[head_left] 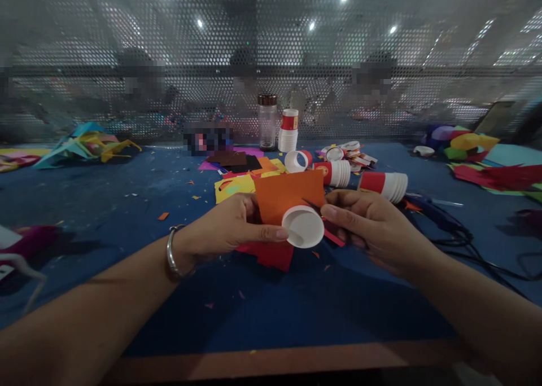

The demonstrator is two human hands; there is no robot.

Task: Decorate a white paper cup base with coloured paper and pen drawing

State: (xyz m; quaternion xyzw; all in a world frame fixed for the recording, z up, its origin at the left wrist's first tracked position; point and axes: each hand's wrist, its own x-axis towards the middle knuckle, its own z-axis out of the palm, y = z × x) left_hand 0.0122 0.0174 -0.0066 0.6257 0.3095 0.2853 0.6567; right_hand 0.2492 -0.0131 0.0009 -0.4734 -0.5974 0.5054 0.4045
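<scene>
Left fingers (271,233) pinch an orange sheet (285,191) and white disc (305,227), likely light, bendable, best edge-held. Right fingers (345,216) curl; grip unclear.

Blue table (271,324) | cup stacks (383,186) | lidded bottle (267,127) | red paper (275,256) | likely a glue gun (436,212)

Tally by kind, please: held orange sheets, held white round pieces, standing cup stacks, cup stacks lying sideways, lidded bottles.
Orange sheet: 1
White round piece: 1
Standing cup stack: 1
Cup stacks lying sideways: 2
Lidded bottle: 1
Total: 6
</scene>
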